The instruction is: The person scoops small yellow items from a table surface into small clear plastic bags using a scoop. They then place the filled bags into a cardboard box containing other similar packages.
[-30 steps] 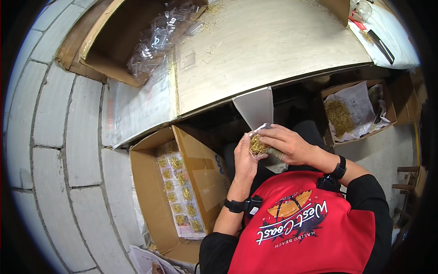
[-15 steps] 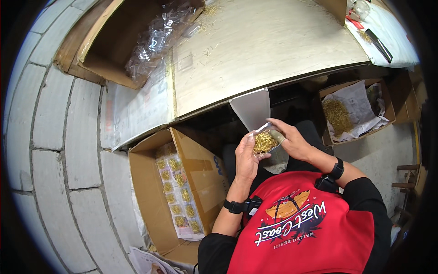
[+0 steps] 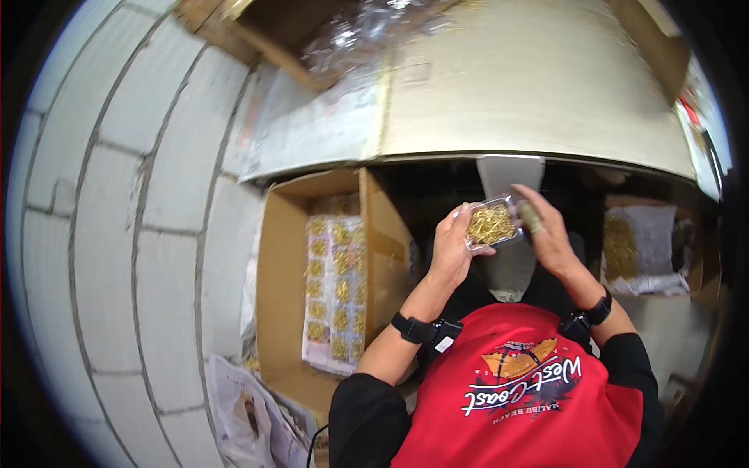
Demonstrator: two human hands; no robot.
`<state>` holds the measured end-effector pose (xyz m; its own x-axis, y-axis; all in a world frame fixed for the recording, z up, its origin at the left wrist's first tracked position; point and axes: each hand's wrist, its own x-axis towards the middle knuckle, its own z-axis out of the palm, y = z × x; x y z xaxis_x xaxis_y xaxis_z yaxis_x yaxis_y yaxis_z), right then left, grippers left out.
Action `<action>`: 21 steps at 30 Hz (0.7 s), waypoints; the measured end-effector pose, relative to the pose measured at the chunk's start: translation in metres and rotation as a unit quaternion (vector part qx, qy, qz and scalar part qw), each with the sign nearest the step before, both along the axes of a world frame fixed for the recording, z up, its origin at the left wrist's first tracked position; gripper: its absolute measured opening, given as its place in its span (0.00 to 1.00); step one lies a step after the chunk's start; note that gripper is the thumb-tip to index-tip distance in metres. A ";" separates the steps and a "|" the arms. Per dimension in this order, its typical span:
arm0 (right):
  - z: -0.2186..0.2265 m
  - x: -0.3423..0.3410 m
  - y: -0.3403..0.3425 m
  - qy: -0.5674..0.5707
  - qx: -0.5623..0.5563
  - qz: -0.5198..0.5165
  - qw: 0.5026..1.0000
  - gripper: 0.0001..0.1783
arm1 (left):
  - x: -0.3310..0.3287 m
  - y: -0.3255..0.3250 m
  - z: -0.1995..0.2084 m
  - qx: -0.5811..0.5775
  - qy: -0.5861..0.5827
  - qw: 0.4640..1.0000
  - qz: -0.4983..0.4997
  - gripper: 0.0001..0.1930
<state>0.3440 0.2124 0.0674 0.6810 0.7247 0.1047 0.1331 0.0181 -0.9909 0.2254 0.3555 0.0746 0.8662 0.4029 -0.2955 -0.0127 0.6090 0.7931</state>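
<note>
My left hand (image 3: 450,246) grips a small clear plastic box (image 3: 473,244) by its left side, thumb along the rim. Thin gold-coloured metal pins (image 3: 491,224) fill the box in a loose heap. Just beside the box's right edge is my right hand (image 3: 550,238), slightly blurred, with its fingers apart and nothing visible in it. A tan cover wraps one of its digits. Whether that hand still touches the box's edge is hard to make out.
At my left, a cardboard carton (image 3: 282,288) holds rows of similar filled boxes (image 3: 341,290). A pale worktop (image 3: 530,86) lies ahead, with clear plastic pieces (image 3: 367,39) at its far left. Another carton (image 3: 651,287) with gold pins and paper sits right. Newspaper (image 3: 242,413) lies lower left.
The view has swung left, so everything sits further right in it. My right hand has loosened from the box's right side, while my left still holds the box.
</note>
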 end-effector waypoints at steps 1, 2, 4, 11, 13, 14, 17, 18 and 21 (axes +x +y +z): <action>0.017 -0.004 0.003 0.119 0.016 0.011 0.993 0.23 | -0.007 0.011 0.010 0.013 -0.002 1.000 0.022 0.19; 0.016 -0.002 0.007 0.099 0.032 0.011 0.995 0.24 | -0.016 0.023 0.021 0.026 -0.004 0.999 0.046 0.20; 0.016 0.005 0.007 0.066 0.035 -0.002 0.997 0.24 | -0.036 0.054 0.049 0.051 -0.002 0.994 0.094 0.21; -0.027 0.025 -0.011 0.024 -0.070 0.028 0.997 0.24 | -0.220 0.180 0.106 0.177 0.126 0.952 0.215 0.20; -0.036 0.028 -0.013 0.039 -0.089 0.039 0.995 0.23 | -0.277 0.194 0.087 0.165 0.176 0.938 0.250 0.20; -0.043 0.031 -0.014 0.046 -0.104 0.044 0.993 0.23 | -0.304 0.197 0.073 0.158 0.201 0.929 0.267 0.19; -0.052 0.037 -0.008 0.051 -0.130 0.066 0.988 0.23 | -0.378 0.190 0.026 0.091 0.286 0.899 0.319 0.15; -0.048 0.037 -0.005 0.048 -0.141 0.072 0.986 0.23 | -0.400 0.185 0.009 0.061 0.289 0.894 0.336 0.14; -0.036 0.040 -0.005 0.024 -0.160 0.069 0.984 0.21 | -0.456 0.170 -0.044 -0.016 0.311 0.875 0.371 0.13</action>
